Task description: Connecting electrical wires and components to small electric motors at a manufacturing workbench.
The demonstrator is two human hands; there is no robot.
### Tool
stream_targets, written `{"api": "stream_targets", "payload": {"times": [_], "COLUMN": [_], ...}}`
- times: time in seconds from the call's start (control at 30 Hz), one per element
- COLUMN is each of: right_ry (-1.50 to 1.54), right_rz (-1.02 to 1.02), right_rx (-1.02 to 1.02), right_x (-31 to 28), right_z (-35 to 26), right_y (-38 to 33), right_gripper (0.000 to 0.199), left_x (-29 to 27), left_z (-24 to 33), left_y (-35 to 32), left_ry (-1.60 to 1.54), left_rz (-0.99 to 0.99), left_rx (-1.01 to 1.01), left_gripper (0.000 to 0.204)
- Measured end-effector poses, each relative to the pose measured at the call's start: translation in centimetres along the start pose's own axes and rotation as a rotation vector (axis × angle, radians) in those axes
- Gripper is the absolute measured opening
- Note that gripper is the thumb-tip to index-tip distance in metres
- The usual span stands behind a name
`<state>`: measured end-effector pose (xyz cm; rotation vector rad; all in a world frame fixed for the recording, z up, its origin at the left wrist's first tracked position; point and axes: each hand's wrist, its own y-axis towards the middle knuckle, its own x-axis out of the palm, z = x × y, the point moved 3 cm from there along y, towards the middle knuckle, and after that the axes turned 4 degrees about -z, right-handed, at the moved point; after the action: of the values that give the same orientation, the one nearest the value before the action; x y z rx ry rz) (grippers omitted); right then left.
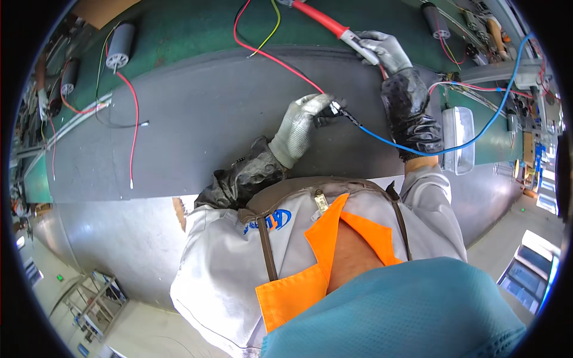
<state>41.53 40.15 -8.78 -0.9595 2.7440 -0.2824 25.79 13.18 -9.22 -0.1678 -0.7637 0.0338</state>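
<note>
My left hand (303,119), in a grey glove with a black sleeve cover, pinches the joined ends of a red wire (280,61) and a blue wire (418,149) over the grey mat (197,131). My right hand (385,51), also gloved, grips a red-handled tool (325,22) whose metal tip points down toward the wire joint. The blue wire runs off to the right and up. A yellow-green wire (271,30) lies beside the red one at the top.
A grey cylindrical motor (120,45) with red and black leads lies at the upper left, another motor (70,77) farther left. A clear plastic box (458,138) sits at the right. More motors and tools crowd the green bench (179,36) at the upper right.
</note>
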Motion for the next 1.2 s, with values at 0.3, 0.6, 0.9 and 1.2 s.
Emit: {"api": "stream_targets", "payload": {"times": [0.3, 0.6, 0.9, 1.2], "right_ry": [-0.102, -0.322, -0.998, -0.597], "right_rz": [-0.011, 0.154, 0.565, -0.418], "right_rx": [-0.031, 0.065, 0.117, -0.443], "right_x": [3.1, 2.8, -10.6, 8.9], "right_z": [0.1, -0.4, 4.2, -1.8], "right_y": [0.6, 0.1, -19.5, -21.7], "right_gripper": [0.032, 0.035, 0.037, 0.049], "left_x": [-0.5, -0.4, -2.8, -3.5], "left_z": [-0.2, -0.3, -2.1, -2.1], "left_y": [-1.2, -0.3, 0.7, 3.6], "left_ry": [0.084, 0.087, -0.112, 1.076], "left_rz": [-0.076, -0.064, -0.015, 0.081], "left_rx": [0.026, 0.017, -0.035, 0.213], "left_gripper": [0.039, 0.033, 0.038, 0.031]}}
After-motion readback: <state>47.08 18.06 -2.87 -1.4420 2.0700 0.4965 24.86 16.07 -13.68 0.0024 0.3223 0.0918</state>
